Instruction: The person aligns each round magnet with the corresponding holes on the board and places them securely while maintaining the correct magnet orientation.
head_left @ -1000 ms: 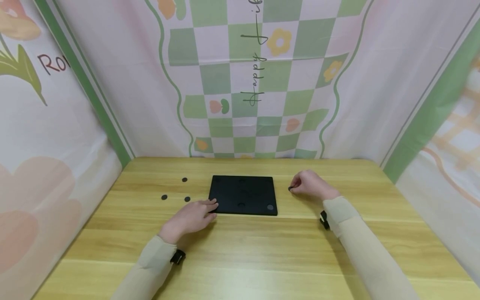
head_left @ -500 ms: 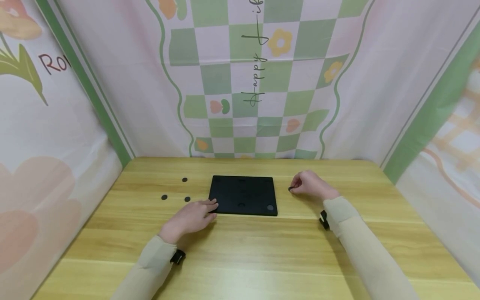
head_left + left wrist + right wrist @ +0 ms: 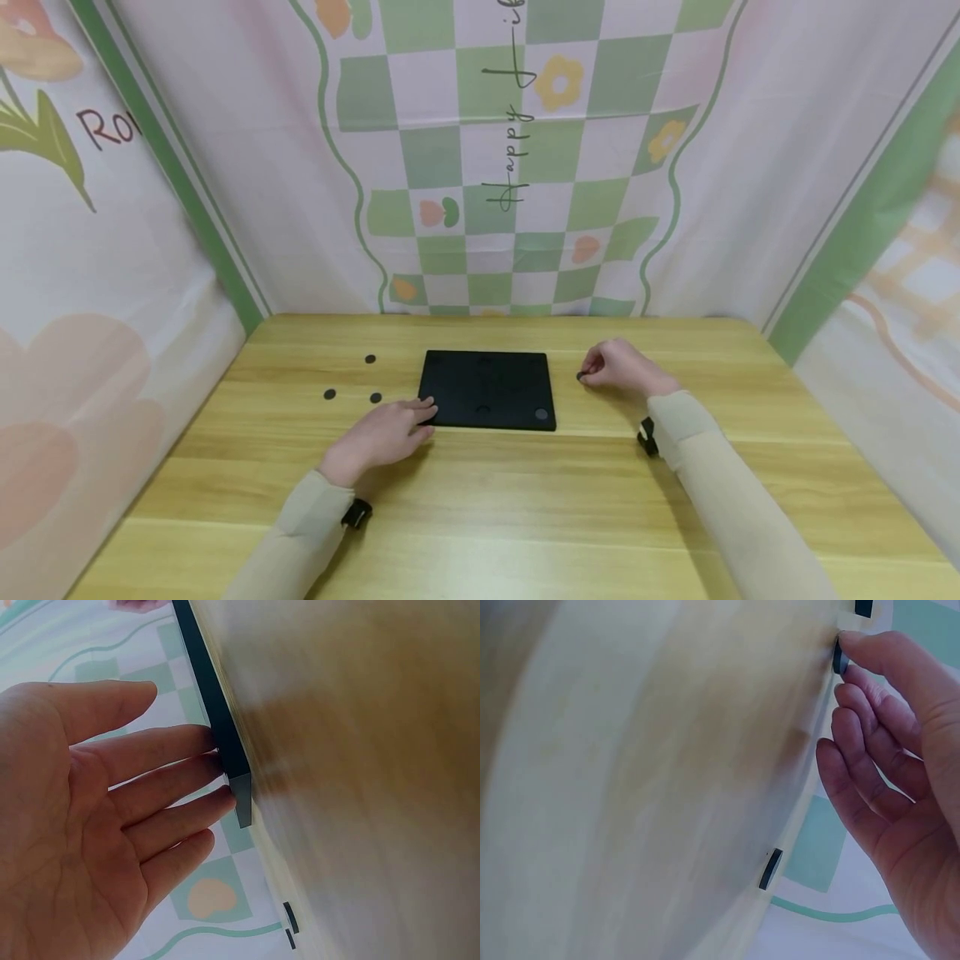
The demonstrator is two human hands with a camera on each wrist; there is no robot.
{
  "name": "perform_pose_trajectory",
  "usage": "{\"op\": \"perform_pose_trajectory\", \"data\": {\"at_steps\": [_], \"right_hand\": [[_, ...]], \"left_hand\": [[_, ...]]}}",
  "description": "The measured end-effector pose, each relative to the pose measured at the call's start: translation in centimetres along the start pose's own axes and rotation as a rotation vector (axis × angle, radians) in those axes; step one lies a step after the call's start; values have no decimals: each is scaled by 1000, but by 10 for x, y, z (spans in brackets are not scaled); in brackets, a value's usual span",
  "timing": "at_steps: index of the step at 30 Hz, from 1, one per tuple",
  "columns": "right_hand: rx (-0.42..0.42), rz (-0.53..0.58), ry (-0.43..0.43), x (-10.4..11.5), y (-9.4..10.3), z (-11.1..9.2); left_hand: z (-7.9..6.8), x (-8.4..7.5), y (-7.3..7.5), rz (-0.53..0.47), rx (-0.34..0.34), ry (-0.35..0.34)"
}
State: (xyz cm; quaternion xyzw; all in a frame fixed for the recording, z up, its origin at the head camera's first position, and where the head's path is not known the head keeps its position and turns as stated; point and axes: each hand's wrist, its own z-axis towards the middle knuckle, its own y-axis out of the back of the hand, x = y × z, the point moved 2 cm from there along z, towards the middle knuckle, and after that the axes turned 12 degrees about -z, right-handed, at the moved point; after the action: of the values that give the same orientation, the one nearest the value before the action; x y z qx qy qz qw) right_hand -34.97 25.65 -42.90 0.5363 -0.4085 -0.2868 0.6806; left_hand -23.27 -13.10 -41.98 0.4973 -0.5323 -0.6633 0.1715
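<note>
A flat black rectangular board [image 3: 487,387] lies on the wooden table. My left hand [image 3: 382,433] rests its fingertips on the board's near left corner; in the left wrist view its fingers [image 3: 180,814] are nearly straight against the board's edge [image 3: 217,705]. To the right of the board, my right hand [image 3: 621,368] pinches a small black disc [image 3: 581,377] between thumb and forefinger, low at the tabletop. The right wrist view shows this disc [image 3: 840,658] tilted on edge, the other fingers loosely curled. One grey disc [image 3: 541,414] sits at the board's near right corner.
Several dark discs lie left of the board: a far one [image 3: 370,359], a left one [image 3: 329,394] and one near my left hand [image 3: 376,397]. Another dark disc [image 3: 771,868] lies on the table beside my right hand. A patterned curtain [image 3: 510,167] hangs behind the table.
</note>
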Motion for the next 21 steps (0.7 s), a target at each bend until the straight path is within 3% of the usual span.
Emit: {"op": "perform_pose_trajectory", "data": {"at_steps": [21], "right_hand": [[-20,9,11,6,1,5]], "left_hand": [[0,-1,0,-2,-7,-9]]}}
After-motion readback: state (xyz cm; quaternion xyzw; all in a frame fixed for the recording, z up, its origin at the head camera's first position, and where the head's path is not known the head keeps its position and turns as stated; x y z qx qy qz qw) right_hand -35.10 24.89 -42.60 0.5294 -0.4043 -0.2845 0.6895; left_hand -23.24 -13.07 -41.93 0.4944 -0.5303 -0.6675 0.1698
